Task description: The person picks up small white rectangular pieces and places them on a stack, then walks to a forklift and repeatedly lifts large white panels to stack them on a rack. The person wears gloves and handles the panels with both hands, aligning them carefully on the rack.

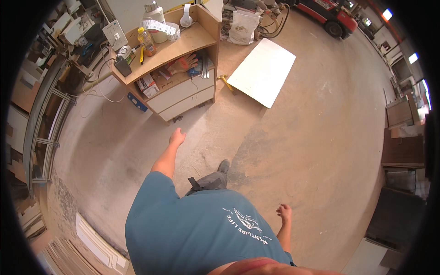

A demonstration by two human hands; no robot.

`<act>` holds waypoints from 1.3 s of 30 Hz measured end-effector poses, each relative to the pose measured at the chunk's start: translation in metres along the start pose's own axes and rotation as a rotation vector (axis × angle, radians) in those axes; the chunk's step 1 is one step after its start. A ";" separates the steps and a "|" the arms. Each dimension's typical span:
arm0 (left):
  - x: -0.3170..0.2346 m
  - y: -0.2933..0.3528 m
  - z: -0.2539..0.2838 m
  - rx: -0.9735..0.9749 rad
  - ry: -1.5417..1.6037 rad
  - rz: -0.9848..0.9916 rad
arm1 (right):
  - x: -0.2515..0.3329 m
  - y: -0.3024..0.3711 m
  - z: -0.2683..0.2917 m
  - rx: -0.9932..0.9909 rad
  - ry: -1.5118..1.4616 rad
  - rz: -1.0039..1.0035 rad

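My left hand (177, 136) reaches forward over the bare floor, near the front of a wooden cabinet (178, 101) but apart from it. Its fingers look loosely curled, and I see nothing in them. Lower down on the right side of my body, my right hand (284, 212) hangs with bent, slightly parted fingers and holds nothing I can see. On the cabinet's open shelf lie an orange and pale work glove (182, 64) and a small box (147, 85). A bottle with a yellow cap (146, 42) and white headphones (186, 16) are on its top.
Beyond the cabinet's right side a white panel (263, 71) lies low, with a yellow tool (225, 84) at its edge. A red forklift-like vehicle (331, 18) stands far off. Metal framing (43, 137) runs along the left; stacked boards (68, 254) lie at lower left, dark panels (394, 220) at right.
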State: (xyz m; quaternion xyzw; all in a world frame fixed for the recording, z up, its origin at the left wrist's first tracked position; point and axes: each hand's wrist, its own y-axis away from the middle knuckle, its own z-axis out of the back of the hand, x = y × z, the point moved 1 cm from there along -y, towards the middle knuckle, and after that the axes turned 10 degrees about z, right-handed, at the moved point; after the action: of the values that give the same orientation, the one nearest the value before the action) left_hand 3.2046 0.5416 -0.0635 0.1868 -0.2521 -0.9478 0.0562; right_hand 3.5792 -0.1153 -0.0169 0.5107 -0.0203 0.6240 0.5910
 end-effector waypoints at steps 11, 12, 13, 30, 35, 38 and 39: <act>-0.159 -0.146 0.073 -0.178 0.189 0.089 | -0.002 -0.155 0.002 0.667 0.572 0.168; -0.159 -0.159 0.077 -0.157 0.284 0.100 | 0.028 -0.178 0.000 0.672 0.586 0.230; -0.162 -0.173 0.082 -0.234 0.316 0.106 | 0.063 -0.193 -0.010 0.667 0.570 0.283; -0.174 -0.430 0.132 -0.402 -0.105 0.025 | 0.441 -0.244 -0.183 0.659 0.698 0.056; -0.155 -0.429 0.123 -0.416 -0.026 -0.029 | 0.451 -0.245 -0.227 0.866 0.888 0.266; -0.140 -0.416 0.119 -0.447 0.028 -0.049 | 0.477 -0.269 -0.246 0.793 0.763 0.165; -0.135 -0.411 0.117 -0.458 0.047 -0.059 | 0.488 -0.277 -0.251 0.787 0.726 0.166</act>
State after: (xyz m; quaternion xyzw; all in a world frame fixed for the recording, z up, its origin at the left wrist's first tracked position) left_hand 3.2800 0.9781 -0.1306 0.1986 -0.0234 -0.9769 0.0752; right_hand 3.7429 0.4757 0.0251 0.4417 0.3800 0.7655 0.2729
